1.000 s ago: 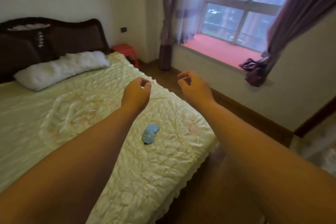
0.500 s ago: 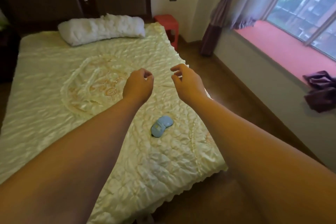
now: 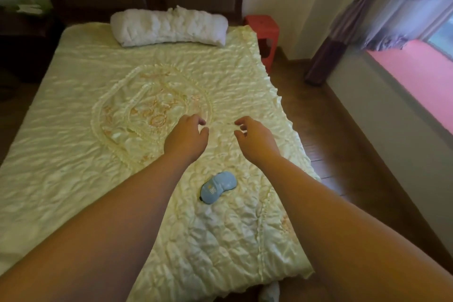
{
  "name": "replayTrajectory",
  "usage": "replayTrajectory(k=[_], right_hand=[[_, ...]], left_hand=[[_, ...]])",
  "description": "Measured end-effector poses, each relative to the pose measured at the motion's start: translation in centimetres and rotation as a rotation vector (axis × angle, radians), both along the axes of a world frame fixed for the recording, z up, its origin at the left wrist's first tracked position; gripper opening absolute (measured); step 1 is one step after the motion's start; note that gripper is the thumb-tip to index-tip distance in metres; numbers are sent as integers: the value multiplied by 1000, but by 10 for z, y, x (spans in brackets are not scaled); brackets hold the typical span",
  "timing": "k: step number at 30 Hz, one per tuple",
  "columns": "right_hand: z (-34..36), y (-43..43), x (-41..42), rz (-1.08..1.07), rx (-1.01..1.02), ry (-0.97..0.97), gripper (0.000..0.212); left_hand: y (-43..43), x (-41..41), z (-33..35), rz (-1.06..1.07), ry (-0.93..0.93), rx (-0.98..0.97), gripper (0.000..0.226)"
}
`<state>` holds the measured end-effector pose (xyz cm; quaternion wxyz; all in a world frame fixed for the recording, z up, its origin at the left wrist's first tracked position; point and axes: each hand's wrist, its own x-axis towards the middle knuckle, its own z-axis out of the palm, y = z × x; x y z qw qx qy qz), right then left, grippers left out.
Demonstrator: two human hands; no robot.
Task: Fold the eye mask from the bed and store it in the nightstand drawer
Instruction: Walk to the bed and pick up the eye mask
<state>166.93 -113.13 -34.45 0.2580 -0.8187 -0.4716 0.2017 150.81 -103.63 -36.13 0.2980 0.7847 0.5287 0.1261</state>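
Bed with cream quilted cover, wooden floor along its right side.

The blue eye mask [image 3: 218, 187] lies flat on the bed [image 3: 73, 142] near its foot, at 6 o'clock of both hands. Left hand [image 3: 187, 137] and right hand [image 3: 255, 138] hover above it, fingers loosely curled, holding nothing. Pillow [image 3: 169, 26] at 12 o'clock; red stool [image 3: 263, 29] at 1 o'clock by the bed's edge.
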Motion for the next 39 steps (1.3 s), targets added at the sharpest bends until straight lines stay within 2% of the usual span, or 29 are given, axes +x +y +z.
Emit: replayTrajectory(k=[9, 17, 23, 28, 32, 36, 39], right_hand=[[-56, 1, 57, 126, -33, 40, 33], [-163, 17, 79, 160, -45, 9, 32], [-265, 34, 78, 169, -47, 26, 32], [-331, 46, 76, 177, -70, 28, 33], [-365, 51, 78, 199, -93, 1, 33], [-392, 53, 77, 405, -211, -181, 50], [-409, 53, 71, 471, -268, -235, 62]], left_hand=[[-22, 44, -59, 128, 98, -40, 35], [-24, 66, -174, 102, 185, -98, 38], [-29, 67, -293, 32, 446, -243, 60], [-33, 76, -370, -27, 489, -197, 79], [-31, 81, -404, -85, 568, -212, 100], [-30, 82, -421, -136, 625, -120, 107], [-31, 84, -429, -153, 616, -116, 100]])
